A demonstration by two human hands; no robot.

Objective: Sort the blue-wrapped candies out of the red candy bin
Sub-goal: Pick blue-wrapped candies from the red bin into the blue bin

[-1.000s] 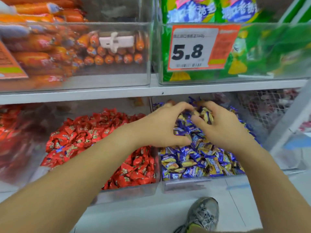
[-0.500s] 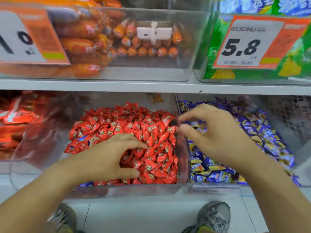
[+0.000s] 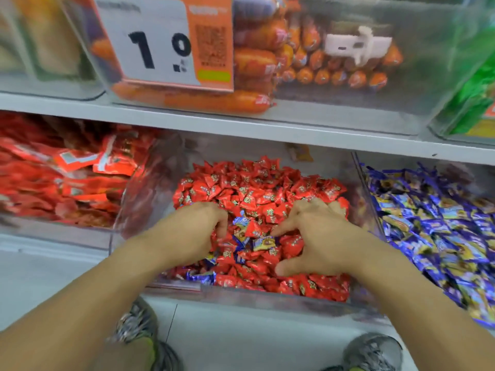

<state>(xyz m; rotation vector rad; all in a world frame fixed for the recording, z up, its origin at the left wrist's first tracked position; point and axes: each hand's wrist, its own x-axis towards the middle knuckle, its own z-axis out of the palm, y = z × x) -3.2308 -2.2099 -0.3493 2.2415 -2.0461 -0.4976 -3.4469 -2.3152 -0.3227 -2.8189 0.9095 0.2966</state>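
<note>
Both hands have come over from the blue bin into the red bin. Left hand digs, fingers curled among candies; right hand spread, holding nothing. Blue candies exposed between them, unpicked; I judge sorting resumes.

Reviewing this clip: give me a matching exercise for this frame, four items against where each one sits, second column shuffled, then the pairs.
Things:
1. red candies
2. blue candy bin
3. orange sausages
4. stray blue-wrapped candies

Places:
A. upper shelf, behind the price tag
B. between the left hand and right hand
C. right of the red candy bin
D. heaped in the middle bin

Pairs: 1-D, 2-C, 3-A, 4-B
</note>
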